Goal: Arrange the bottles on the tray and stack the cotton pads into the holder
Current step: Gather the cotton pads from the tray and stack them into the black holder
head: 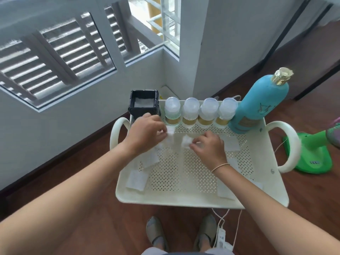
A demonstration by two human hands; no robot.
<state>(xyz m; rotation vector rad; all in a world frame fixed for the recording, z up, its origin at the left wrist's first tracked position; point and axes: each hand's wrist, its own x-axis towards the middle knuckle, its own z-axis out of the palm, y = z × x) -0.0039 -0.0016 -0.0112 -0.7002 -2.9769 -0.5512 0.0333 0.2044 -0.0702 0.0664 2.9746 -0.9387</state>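
here, over the cream perforated tray [184,199], the left hand [145,133] pinches one cotton pad [170,133] and the right hand [207,144] pinches another pad [186,141], below four small bottles [199,112] standing beside the black holder [144,104].

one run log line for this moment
left hand: pinching cotton pad | right hand: pinching pad | holder: partly filled | bottles: lined up

No legible text; turquoise bottle [261,105] bears dark scrawl (too blurred to read).
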